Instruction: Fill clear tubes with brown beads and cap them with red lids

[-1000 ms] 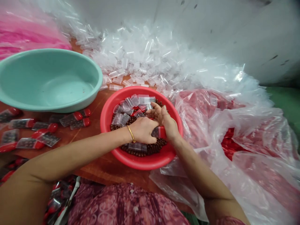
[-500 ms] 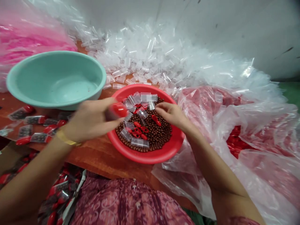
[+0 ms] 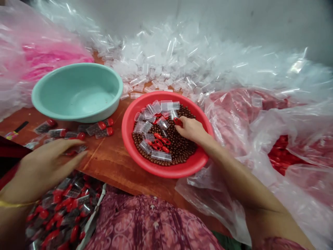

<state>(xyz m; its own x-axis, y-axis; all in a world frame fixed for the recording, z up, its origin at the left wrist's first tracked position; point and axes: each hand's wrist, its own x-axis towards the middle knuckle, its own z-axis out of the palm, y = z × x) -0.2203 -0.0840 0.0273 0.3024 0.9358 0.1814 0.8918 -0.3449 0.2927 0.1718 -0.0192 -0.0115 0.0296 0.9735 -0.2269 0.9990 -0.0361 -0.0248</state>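
Observation:
A red basin holds brown beads, several clear plastic tubes and several small red caps. Over the beads on the basin's right side, my right hand pinches a red cap between thumb and fingers. To the left, above the table's edge, my left hand is open, thumb and fingers apart, slightly blurred. Just beyond its fingers lies a bead-filled tube with a red cap, partly hidden. More filled tubes lie in front of the turquoise basin.
The turquoise basin stands at the back left. Clear tubes are heaped against the wall. A plastic bag of red pieces spreads at right, pink material in plastic at far left. Below the table edge, a container brims with filled tubes.
My left hand has moved from the red basin to the left, letting go of the red-capped tube among the others. My right hand has picked up a red cap.

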